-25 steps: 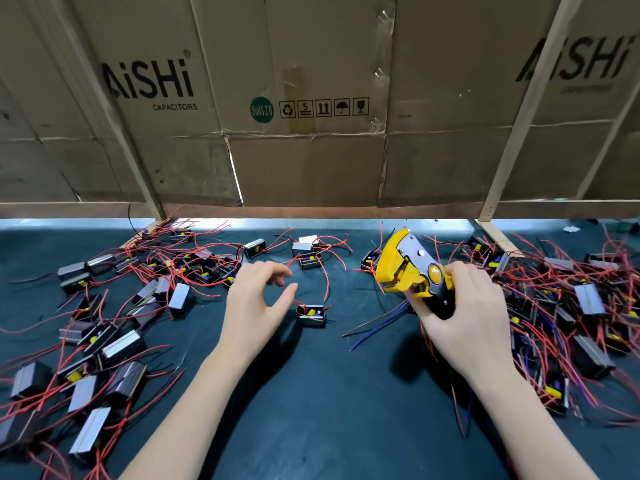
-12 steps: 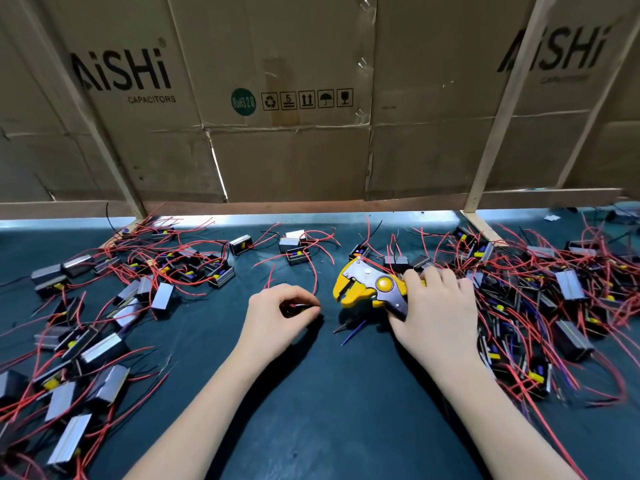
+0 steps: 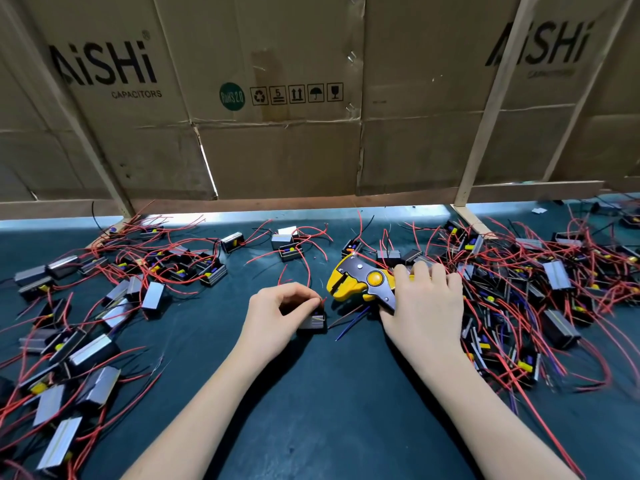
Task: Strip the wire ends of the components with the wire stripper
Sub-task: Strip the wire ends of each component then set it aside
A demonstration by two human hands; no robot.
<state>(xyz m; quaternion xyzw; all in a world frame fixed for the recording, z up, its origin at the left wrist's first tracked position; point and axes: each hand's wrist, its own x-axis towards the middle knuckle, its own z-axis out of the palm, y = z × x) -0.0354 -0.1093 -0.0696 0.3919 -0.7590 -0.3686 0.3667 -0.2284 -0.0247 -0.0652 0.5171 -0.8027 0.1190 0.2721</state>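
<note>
The left hand (image 3: 277, 315) curls over a small black box-shaped component with a silver side (image 3: 313, 321) that lies on the dark teal surface (image 3: 329, 403), thumb and forefinger pinching the thin red wire end (image 3: 323, 301) that rises from it. Just to its right, the right hand (image 3: 424, 306) wraps around the handles of the yellow and grey wire stripper (image 3: 360, 282), fingers curled over the top; the tool's yellow head points left, toward the pinched wire, with a small gap between them. Whether the stripper rests on the surface or is held just above it cannot be told. A few loose dark blue and black wire pieces (image 3: 349, 323) lie on the surface between the two hands.

On the left side spreads a scattered pile of similar silver-sided components with red leads (image 3: 104, 306); a denser tangle of black components and red wires (image 3: 540, 289) fills the right side, touching the right hand's far edge. Behind stands a wall of flattened brown cardboard boxes printed "AiSHi CAPACITORS" (image 3: 277, 150), braced by pale wooden slats (image 3: 491, 98)
</note>
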